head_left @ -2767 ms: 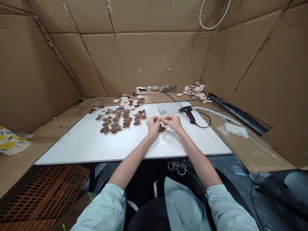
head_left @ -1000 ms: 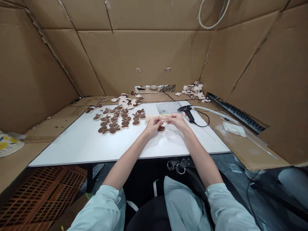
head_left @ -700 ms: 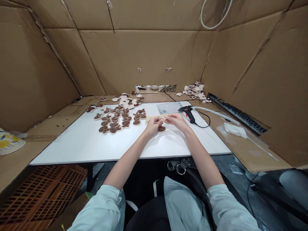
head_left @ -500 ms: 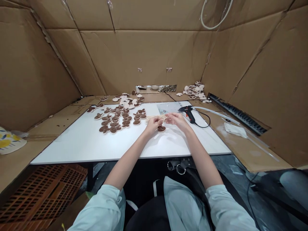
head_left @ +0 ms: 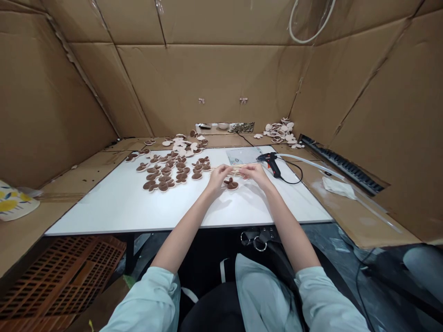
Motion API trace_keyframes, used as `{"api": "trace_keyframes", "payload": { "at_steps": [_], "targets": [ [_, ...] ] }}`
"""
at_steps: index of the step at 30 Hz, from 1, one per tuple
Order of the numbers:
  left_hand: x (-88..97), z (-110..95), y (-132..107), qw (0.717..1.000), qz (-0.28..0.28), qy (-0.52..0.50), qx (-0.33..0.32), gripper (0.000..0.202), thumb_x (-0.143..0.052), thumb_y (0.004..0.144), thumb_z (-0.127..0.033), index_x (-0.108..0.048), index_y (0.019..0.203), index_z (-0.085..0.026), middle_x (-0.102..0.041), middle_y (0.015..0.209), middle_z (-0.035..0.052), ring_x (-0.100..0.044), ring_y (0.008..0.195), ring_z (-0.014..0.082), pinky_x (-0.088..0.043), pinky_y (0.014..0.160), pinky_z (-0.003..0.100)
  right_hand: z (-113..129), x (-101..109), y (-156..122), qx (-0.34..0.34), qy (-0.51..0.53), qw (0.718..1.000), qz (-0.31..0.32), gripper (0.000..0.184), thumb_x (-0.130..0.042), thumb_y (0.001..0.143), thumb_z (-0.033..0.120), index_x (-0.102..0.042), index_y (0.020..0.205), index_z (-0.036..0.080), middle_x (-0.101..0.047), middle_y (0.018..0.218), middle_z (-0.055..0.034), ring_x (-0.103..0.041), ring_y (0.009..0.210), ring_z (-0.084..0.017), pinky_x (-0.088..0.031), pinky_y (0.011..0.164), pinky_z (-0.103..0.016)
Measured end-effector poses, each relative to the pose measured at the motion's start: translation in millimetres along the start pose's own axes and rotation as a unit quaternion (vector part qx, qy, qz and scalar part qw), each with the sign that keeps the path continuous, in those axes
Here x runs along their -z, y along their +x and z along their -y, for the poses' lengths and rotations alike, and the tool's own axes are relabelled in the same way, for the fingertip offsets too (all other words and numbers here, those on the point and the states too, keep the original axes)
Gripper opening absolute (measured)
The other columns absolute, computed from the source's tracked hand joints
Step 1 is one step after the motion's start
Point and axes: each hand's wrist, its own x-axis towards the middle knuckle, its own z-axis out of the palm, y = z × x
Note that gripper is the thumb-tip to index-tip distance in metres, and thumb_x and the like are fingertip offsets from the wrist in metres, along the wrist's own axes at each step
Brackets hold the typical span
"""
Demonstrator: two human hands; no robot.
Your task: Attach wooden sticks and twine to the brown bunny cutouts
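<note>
Both my hands meet over the white table (head_left: 114,207), fingers pinched on a bundle of thin wooden sticks (head_left: 236,171) held level between them. My left hand (head_left: 218,175) grips the sticks' left part, and my right hand (head_left: 254,173) grips the right end. A single brown butterfly-shaped piece (head_left: 231,184) lies on the table just below the hands. A spread of several similar brown pieces (head_left: 168,171) lies to the left of my left hand.
A black and orange glue gun (head_left: 271,161) with its cable lies right of my right hand, beside a clear packet (head_left: 242,155). Pale cut-outs are heaped at the back left (head_left: 183,144) and back right (head_left: 282,132). Cardboard walls enclose the table. An orange crate (head_left: 58,276) sits below left.
The hands have stayed over the same spot, shifting slightly on the stick bundle. My left hand has drawn a little left, uncovering the brown piece below.
</note>
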Motion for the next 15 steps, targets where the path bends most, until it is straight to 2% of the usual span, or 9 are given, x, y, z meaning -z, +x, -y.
{"api": "trace_keyframes", "payload": {
  "at_steps": [2,5,7,15],
  "targets": [
    [0.3,-0.5,-1.1,0.999,0.040,0.006,0.009,0.017,-0.066,0.061,-0.030,-0.060,0.068,-0.015,-0.056,0.062,-0.0002,-0.049,0.059,0.0105,-0.037,0.056,0.022,-0.5,0.1,0.2,-0.001,-0.006,1.000,-0.001,0.024,-0.067,0.055,0.037,-0.066,0.062,0.014,-0.064,0.063,-0.0043,-0.055,0.059,-0.013,-0.043,0.056,-0.025],
    [0.5,0.0,-2.3,0.997,0.079,-0.018,0.010,0.022,-0.064,0.063,-0.033,-0.059,0.058,-0.013,-0.050,0.052,-0.0010,-0.044,0.050,0.0085,-0.033,0.050,0.022,-1.1,-0.7,0.2,-0.001,-0.018,1.000,0.005,0.026,-0.066,0.056,0.038,-0.067,0.062,0.013,-0.065,0.062,-0.0047,-0.054,0.058,-0.012,-0.043,0.055,-0.025],
    [0.8,1.2,-1.9,0.997,0.071,-0.037,0.010,0.028,-0.063,0.064,-0.037,-0.058,0.052,-0.012,-0.049,0.048,-0.0010,-0.041,0.047,0.0078,-0.032,0.048,0.022,-1.4,-1.3,0.2,-0.001,-0.030,1.000,0.006,0.026,-0.066,0.055,0.038,-0.067,0.062,0.013,-0.065,0.062,-0.0049,-0.054,0.057,-0.012,-0.043,0.054,-0.025],
    [-0.2,3.5,1.9,0.995,0.013,-0.089,0.031,0.023,-0.070,0.056,-0.034,-0.064,0.057,-0.012,-0.058,0.053,0.0016,-0.049,0.053,0.0103,-0.037,0.055,0.024,-3.3,-1.7,0.2,0.000,-0.049,0.998,0.037,0.024,-0.067,0.053,0.035,-0.068,0.062,0.014,-0.065,0.063,-0.0046,-0.054,0.057,-0.013,-0.043,0.053,-0.025]
  ]
}}
